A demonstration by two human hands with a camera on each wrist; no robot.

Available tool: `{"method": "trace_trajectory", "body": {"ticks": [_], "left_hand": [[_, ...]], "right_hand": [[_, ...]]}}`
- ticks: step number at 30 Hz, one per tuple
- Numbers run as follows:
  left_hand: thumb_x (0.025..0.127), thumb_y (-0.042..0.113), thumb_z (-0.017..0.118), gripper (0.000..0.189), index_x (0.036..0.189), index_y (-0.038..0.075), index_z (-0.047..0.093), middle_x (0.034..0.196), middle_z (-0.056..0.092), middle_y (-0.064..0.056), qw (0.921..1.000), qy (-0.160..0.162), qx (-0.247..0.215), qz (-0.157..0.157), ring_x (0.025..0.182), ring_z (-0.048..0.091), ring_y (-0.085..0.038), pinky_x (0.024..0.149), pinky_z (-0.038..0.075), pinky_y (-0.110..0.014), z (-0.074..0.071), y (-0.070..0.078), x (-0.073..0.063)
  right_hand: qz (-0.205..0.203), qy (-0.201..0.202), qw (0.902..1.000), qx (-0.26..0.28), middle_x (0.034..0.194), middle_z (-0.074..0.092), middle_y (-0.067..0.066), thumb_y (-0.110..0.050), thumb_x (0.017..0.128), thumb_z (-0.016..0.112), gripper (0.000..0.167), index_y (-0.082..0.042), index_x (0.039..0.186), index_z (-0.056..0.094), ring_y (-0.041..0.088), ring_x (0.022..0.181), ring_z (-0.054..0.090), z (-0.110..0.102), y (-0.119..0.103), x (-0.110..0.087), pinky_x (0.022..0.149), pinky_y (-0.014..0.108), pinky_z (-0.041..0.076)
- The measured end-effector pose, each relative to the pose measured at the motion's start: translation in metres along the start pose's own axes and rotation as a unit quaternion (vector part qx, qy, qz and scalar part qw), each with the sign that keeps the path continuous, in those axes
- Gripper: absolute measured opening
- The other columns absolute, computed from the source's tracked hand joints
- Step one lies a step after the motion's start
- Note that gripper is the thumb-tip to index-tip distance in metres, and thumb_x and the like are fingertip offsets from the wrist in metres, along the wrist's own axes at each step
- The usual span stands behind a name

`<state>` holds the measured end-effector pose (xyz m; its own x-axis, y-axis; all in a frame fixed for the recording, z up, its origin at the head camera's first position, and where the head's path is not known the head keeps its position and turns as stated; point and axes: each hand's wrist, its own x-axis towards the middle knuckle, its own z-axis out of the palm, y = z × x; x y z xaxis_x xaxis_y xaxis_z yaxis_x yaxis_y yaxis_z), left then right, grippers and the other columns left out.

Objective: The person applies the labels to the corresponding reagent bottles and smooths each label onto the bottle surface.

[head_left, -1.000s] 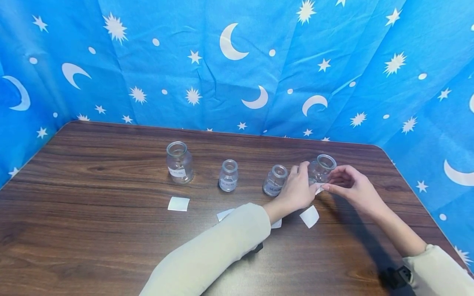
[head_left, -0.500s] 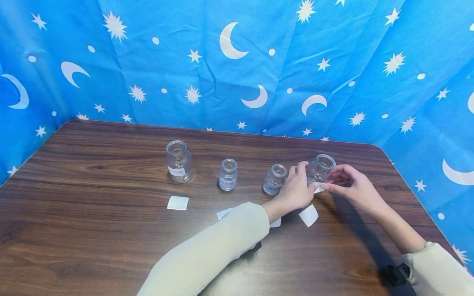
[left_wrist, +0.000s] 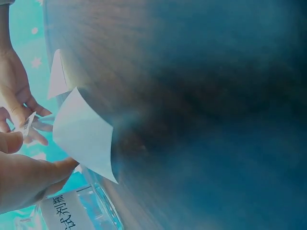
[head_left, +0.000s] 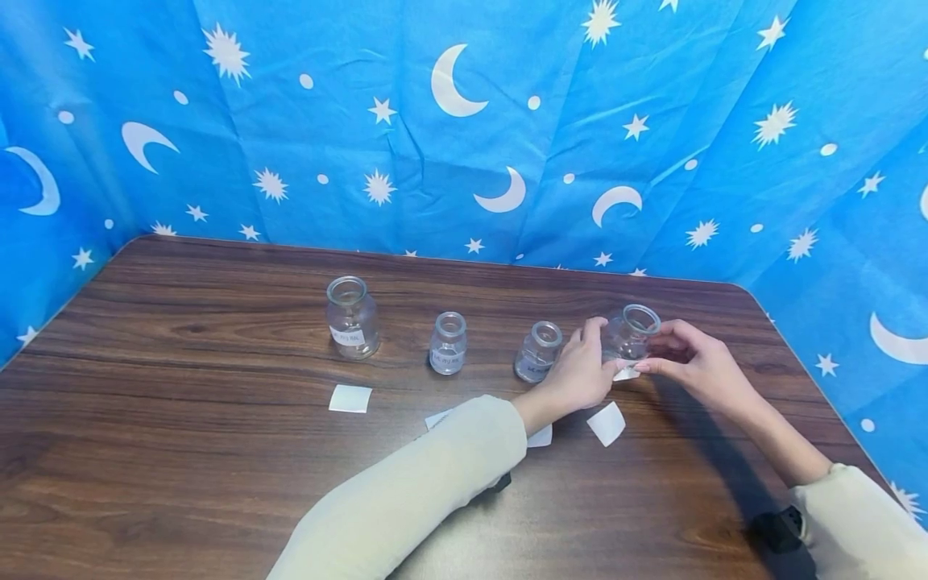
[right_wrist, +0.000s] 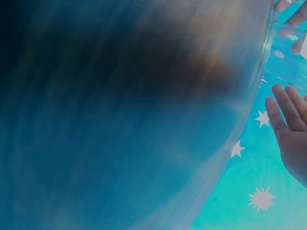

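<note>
At the right of the table, a clear glass jar point(head_left: 629, 334) stands between my two hands. My left hand point(head_left: 580, 370) holds it from the left, thumb at one end of a small white label point(head_left: 625, 370) on its lower front. My right hand point(head_left: 692, 362) has its thumb at the label's other end, pinching there, with its fingers beside the jar. In the left wrist view the label point(left_wrist: 29, 125) shows edge-on between the hands, with dark writing. The right wrist view shows my right fingers point(right_wrist: 288, 108) fairly straight near the glass.
Two small labelled bottles point(head_left: 447, 345) point(head_left: 539, 353) and a larger labelled jar point(head_left: 351, 318) stand in a row to the left. White paper squares point(head_left: 350, 399) point(head_left: 606, 424) lie in front; others are partly hidden under my left sleeve point(head_left: 420, 483). A blue star-patterned curtain point(head_left: 348, 145) hangs behind the table.
The label has gone from tilted to lying flatter across the jar's front. The jar and my right hand have shifted very slightly; my left hand stays nearly still.
</note>
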<state>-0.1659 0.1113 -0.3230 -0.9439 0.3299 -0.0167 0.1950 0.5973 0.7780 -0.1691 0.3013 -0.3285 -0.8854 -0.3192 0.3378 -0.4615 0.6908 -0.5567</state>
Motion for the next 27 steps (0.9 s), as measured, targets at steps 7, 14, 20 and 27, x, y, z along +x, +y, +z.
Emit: {"method": "trace_trajectory", "body": {"ticks": [7, 14, 20, 27], "left_hand": [[0.092, 0.028, 0.054, 0.052, 0.137, 0.017, 0.030, 0.134, 0.044, -0.006, 1.0000, -0.008, 0.001, -0.002, 0.120, 0.044, -0.017, 0.095, 0.037, -0.029, -0.0014, 0.0006, -0.0002], [0.092, 0.028, 0.053, 0.051, 0.137, 0.018, 0.031, 0.134, 0.043, -0.004, 0.9999, -0.011, -0.004, -0.005, 0.121, 0.044, -0.016, 0.095, 0.038, -0.029, -0.0015, -0.0001, -0.0003], [0.093, 0.028, 0.052, 0.051, 0.138, 0.018, 0.030, 0.136, 0.041, -0.004, 0.9998, -0.016, -0.009, -0.008, 0.121, 0.044, -0.017, 0.094, 0.038, -0.031, -0.0011, -0.0012, -0.0005], [0.092, 0.028, 0.053, 0.049, 0.135, 0.019, 0.032, 0.132, 0.045, -0.004, 0.9999, -0.005, -0.009, -0.011, 0.117, 0.047, -0.018, 0.091, 0.041, -0.031, 0.0003, -0.0015, -0.0010]], "right_hand": [[-0.054, 0.014, 0.9977, -0.039, 0.087, 0.067, 0.015, -0.002, 0.070, 0.076, 0.034, -0.002, 0.099, 0.059, -0.006, 0.079, 0.059, 0.0002, 0.0019, -0.0005, 0.063, 0.009, 0.045], [-0.072, 0.032, 0.9923, -0.096, 0.088, 0.068, 0.011, -0.006, 0.063, 0.081, 0.044, -0.004, 0.101, 0.059, 0.010, 0.086, 0.063, 0.0014, 0.0016, -0.0012, 0.070, 0.012, 0.045], [-0.097, 0.020, 0.9867, -0.129, 0.089, 0.067, 0.018, -0.003, 0.059, 0.082, 0.058, 0.002, 0.108, 0.051, 0.036, 0.084, 0.063, 0.0040, 0.0017, -0.0012, 0.069, 0.046, 0.048], [-0.084, 0.006, 0.9916, -0.098, 0.090, 0.068, 0.013, -0.003, 0.067, 0.078, 0.047, -0.001, 0.108, 0.055, 0.026, 0.085, 0.065, 0.0010, 0.0000, -0.0026, 0.068, 0.029, 0.050]]}}
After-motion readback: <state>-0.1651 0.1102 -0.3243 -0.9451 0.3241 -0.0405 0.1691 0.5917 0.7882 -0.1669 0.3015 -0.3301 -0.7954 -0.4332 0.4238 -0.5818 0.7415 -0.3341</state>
